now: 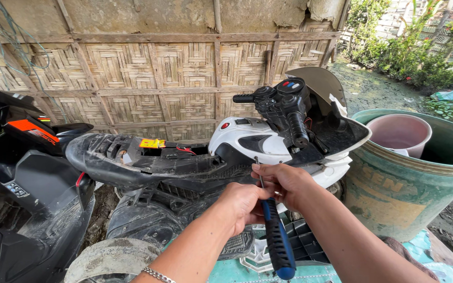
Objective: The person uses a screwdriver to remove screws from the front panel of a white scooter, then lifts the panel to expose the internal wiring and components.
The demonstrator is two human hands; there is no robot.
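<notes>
Woven bamboo wall [184,68] behind scooter [211,152]. Left hand [245,202] clenched on blue screwdriver [276,236], shaft up against scooter's side. Right hand [284,181] pinching shaft just below scooter's white panel [247,139]; green drum [410,194] right of scooter.

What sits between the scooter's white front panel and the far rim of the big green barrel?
In the head view, a pink bucket sits inside the green barrel, just beyond the scooter's white panel.
</notes>
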